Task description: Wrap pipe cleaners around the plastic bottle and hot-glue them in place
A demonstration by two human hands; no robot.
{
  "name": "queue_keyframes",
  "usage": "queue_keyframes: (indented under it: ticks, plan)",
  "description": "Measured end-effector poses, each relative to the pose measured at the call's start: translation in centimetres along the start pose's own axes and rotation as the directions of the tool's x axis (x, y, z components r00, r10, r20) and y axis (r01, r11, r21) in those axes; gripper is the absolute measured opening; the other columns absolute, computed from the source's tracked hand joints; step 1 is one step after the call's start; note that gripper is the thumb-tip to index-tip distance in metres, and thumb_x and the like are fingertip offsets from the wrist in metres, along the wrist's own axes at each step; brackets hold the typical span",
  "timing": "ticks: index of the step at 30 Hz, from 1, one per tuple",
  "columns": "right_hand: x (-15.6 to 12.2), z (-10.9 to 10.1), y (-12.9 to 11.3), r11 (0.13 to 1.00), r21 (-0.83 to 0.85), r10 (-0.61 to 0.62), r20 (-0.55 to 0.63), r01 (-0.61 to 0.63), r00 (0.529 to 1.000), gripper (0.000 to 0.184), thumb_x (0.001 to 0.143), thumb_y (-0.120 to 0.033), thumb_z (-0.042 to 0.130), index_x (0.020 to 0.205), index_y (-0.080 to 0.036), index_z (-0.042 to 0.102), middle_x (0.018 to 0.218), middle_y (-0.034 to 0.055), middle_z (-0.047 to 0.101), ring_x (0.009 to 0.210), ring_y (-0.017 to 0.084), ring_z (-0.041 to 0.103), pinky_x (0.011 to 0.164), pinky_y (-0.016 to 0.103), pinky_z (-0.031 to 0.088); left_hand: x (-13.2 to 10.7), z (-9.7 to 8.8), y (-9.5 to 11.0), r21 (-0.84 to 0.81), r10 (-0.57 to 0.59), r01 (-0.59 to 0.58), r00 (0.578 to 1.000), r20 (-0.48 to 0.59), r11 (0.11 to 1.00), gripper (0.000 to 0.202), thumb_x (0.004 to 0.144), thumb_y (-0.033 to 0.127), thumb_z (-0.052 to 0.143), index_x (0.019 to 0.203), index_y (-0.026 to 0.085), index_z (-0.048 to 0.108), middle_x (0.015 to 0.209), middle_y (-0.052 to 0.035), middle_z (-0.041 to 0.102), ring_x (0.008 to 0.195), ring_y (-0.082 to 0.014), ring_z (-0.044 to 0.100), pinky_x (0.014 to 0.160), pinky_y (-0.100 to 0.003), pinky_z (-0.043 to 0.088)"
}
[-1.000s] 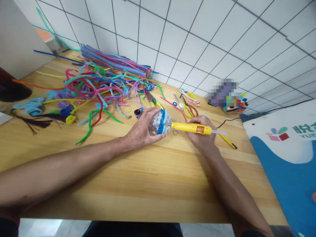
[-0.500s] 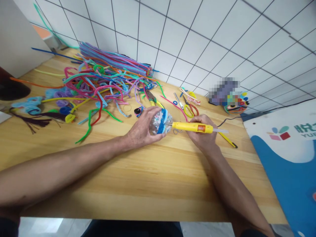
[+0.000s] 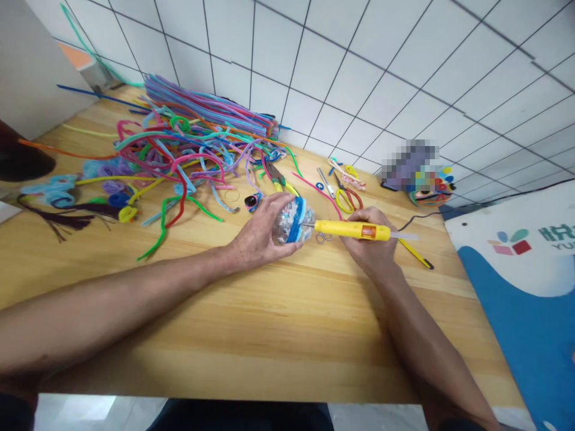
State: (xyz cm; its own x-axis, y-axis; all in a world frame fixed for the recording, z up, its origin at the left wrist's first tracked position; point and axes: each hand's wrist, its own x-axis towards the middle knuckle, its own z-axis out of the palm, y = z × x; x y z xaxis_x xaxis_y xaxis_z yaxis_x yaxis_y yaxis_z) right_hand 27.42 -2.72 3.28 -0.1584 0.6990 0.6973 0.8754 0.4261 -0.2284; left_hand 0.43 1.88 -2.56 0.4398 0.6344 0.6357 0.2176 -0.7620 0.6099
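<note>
My left hand (image 3: 263, 230) is closed around a clear, rounded container (image 3: 284, 226) filled with pale, speckled bits. Blue fuzzy strips (image 3: 297, 220) in two shades run across its side. A yellow hot glue gun (image 3: 350, 229) is gripped in my right hand (image 3: 371, 239), its metal nozzle against or very close to the strips. From the gun's back end sticks a translucent glue stick (image 3: 404, 236). My right fingers are partly hidden behind the gun. Small scissors with metal finger rings (image 3: 323, 238) lie just beneath the nozzle end.
Many tangled pipe cleaners (image 3: 179, 155) cover the left of the wooden table (image 3: 269, 335), with a bundle (image 3: 211, 108) behind. Pliers (image 3: 276, 175), red-and-yellow scissors (image 3: 348, 197) and a yellow cutter (image 3: 417, 254) lie nearby. A dark cord (image 3: 422, 216) runs at right, by a printed board (image 3: 516, 269).
Almost nothing differs. The glue gun and my right hand appear slightly farther right, along with a small shift of the whole view; the container stays in my left hand.
</note>
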Motion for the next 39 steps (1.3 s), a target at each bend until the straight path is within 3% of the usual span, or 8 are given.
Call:
queue_keyframes:
  ticks: [4, 11, 17, 27, 33, 39]
  plan:
    - [0.02, 0.07, 0.03, 0.999, 0.003, -0.049, -0.028, 0.050, 0.998, 0.018, 0.082, -0.033, 0.078, 0.087, -0.026, 0.062, 0.078, -0.0014, 0.072, 0.064, 0.018, 0.067, 0.061, 0.033, 0.054, -0.01, 0.05, -0.06, -0.001, 0.007, -0.007, 1.000, -0.007, 1.000, 0.088, 0.083, 0.034, 0.083, 0.156, 0.026, 0.034, 0.152, -0.0171, 0.050, 0.146, -0.0367, 0.050, 0.122, -0.061, 0.046]
    - [-0.17, 0.32, 0.06, 1.000, -0.004, 0.006, -0.042, -0.006, 0.999, 0.019, 0.081, -0.033, 0.078, 0.087, -0.026, 0.062, 0.078, -0.0012, 0.071, 0.065, 0.019, 0.067, 0.062, 0.034, 0.053, -0.07, 0.08, -0.09, 0.004, 0.007, -0.007, 1.000, -0.009, 1.000, 0.088, 0.083, 0.034, 0.083, 0.156, 0.027, 0.034, 0.152, -0.0170, 0.050, 0.146, -0.0371, 0.049, 0.122, -0.062, 0.046]
    - [-0.13, 0.11, -0.02, 0.998, 0.020, -0.061, -0.017, 0.062, 0.998, 0.018, 0.081, -0.026, 0.078, 0.087, -0.026, 0.062, 0.077, -0.0024, 0.071, 0.064, 0.018, 0.066, 0.063, 0.033, 0.054, -0.02, -0.01, 0.05, -0.007, 0.001, -0.001, 1.000, -0.004, 1.000, 0.089, 0.083, 0.033, 0.083, 0.156, 0.026, 0.035, 0.152, -0.0171, 0.049, 0.145, -0.0373, 0.049, 0.122, -0.062, 0.046]
    - [-0.27, 0.31, 0.12, 1.000, -0.024, -0.009, -0.041, 0.008, 0.999, 0.017, 0.081, -0.032, 0.078, 0.087, -0.026, 0.063, 0.078, -0.0010, 0.072, 0.065, 0.019, 0.067, 0.062, 0.034, 0.055, -0.01, -0.03, 0.00, -0.009, 0.001, -0.001, 1.000, 0.005, 1.000, 0.089, 0.083, 0.032, 0.084, 0.157, 0.028, 0.034, 0.153, -0.0162, 0.049, 0.146, -0.0367, 0.049, 0.122, -0.062, 0.046]
    - [-0.13, 0.21, 0.14, 0.996, 0.016, -0.085, -0.035, 0.085, 0.996, 0.018, 0.080, -0.027, 0.080, 0.087, -0.026, 0.063, 0.077, -0.0020, 0.072, 0.063, 0.018, 0.067, 0.061, 0.032, 0.054, -0.03, -0.05, 0.05, -0.004, -0.009, 0.009, 1.000, 0.006, 1.000, 0.089, 0.083, 0.033, 0.083, 0.157, 0.027, 0.034, 0.153, -0.0172, 0.048, 0.146, -0.0370, 0.049, 0.122, -0.062, 0.046]
    - [-0.26, 0.46, 0.25, 1.000, -0.022, -0.008, -0.071, 0.007, 0.997, 0.016, 0.080, -0.028, 0.077, 0.088, -0.026, 0.064, 0.080, -0.0013, 0.072, 0.067, 0.020, 0.069, 0.064, 0.034, 0.054, -0.01, 0.01, 0.03, -0.010, -0.003, 0.003, 1.000, 0.000, 1.000, 0.089, 0.083, 0.032, 0.083, 0.157, 0.027, 0.035, 0.152, -0.0159, 0.049, 0.146, -0.0365, 0.049, 0.122, -0.061, 0.046]
